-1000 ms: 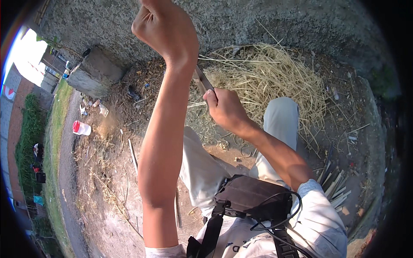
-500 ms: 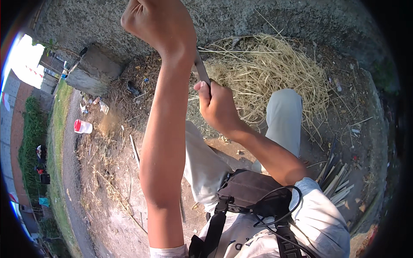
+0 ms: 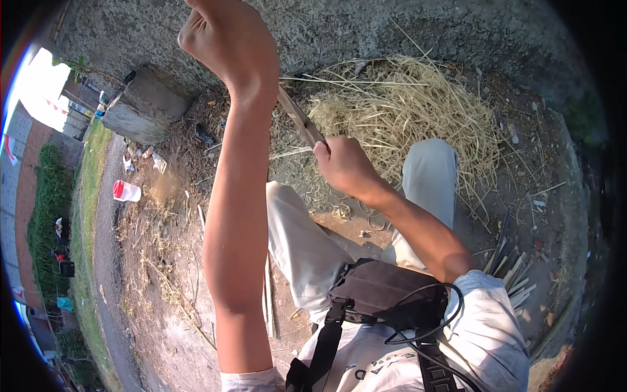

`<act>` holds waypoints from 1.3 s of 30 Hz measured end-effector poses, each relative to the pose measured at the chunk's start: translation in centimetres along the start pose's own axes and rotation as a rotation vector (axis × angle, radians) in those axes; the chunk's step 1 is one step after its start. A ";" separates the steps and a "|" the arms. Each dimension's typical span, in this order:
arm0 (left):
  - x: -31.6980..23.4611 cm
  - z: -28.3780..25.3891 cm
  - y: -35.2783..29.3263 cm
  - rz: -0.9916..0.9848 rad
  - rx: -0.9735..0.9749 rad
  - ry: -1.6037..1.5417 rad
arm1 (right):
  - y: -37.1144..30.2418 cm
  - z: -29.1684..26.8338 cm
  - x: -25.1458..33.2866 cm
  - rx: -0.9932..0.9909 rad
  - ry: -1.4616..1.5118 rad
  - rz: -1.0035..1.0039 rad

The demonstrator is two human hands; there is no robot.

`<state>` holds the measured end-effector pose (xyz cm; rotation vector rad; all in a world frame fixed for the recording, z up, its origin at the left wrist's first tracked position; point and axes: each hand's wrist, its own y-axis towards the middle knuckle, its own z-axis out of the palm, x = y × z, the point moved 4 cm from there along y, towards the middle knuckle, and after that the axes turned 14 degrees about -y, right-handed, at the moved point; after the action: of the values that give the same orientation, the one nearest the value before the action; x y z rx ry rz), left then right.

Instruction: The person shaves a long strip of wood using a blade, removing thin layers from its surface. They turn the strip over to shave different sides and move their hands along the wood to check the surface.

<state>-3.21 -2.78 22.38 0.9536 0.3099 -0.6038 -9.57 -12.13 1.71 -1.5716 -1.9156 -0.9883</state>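
Observation:
My left hand [image 3: 232,49] is raised at the top of the view. It is closed, with its fingertips turned away and partly cut off by the upper edge, so what it holds is hidden. My right hand [image 3: 346,166] is closed around the handle of a knife [image 3: 300,121]. The long, flat, brownish-grey blade slants up and left, its far end passing behind my left wrist. A thin pale strip [image 3: 353,81] runs rightward from beside my left wrist, over a heap of straw-coloured shavings [image 3: 411,111].
A rough concrete wall [image 3: 366,32] rises beyond the heap. At the left are a concrete block [image 3: 145,106], litter and a red-lidded clear container [image 3: 127,191]. Several split sticks [image 3: 518,277] lie at the right. A black bag [image 3: 392,294] rests on my lap.
My left forearm has shifted slightly left. My right hand has moved a little down and right with the knife, exposing more blade; the thin pale strip now shows over the heap.

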 end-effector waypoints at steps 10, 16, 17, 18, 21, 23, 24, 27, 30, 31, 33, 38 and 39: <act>-0.6 -0.7 0.7 -0.064 -0.005 0.066 | -1.4 3.3 -1.1 -0.035 -0.065 0.045; -1.0 -1.7 1.2 -0.079 0.057 0.046 | -1.1 1.8 -1.6 -0.033 0.137 -0.007; -0.8 -1.5 1.1 -0.060 0.083 0.043 | -1.5 1.8 -1.4 -0.099 0.219 -0.074; -0.8 -1.4 0.9 -0.040 0.109 0.041 | -2.0 2.4 -1.2 -0.164 0.222 -0.108; -0.4 -1.2 0.7 -0.056 0.061 0.059 | -2.5 5.1 -2.1 -0.042 -0.055 0.066; -0.5 -1.0 0.9 -0.069 0.097 0.038 | -2.1 5.3 -2.7 -0.001 -0.054 0.076; -0.8 -1.1 1.0 -0.084 0.107 0.039 | -1.8 5.1 -3.5 0.065 -0.102 0.193; -1.0 -1.3 1.3 -0.114 0.086 0.009 | -0.8 2.9 -2.6 -0.007 0.070 0.017; -0.6 -1.2 1.0 -0.138 0.095 0.021 | -1.2 2.0 -1.4 -0.224 0.209 -0.134; -0.4 -0.9 0.7 -0.136 0.109 0.024 | -1.4 3.0 -1.7 -0.165 0.146 -0.046; -0.1 -0.3 0.1 -0.131 0.148 0.026 | -1.8 5.1 -2.2 -0.085 0.088 0.035; -1.0 -0.3 -0.1 -0.151 0.093 -0.010 | -1.0 5.7 -4.6 0.170 -0.057 0.167; -1.1 -0.4 -0.1 -0.132 0.075 0.002 | -0.6 4.9 -4.5 0.198 -0.004 0.199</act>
<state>-4.15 -2.05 22.67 1.0118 0.3561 -0.7390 -8.69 -11.24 -4.92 -1.6108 -1.7595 -0.6910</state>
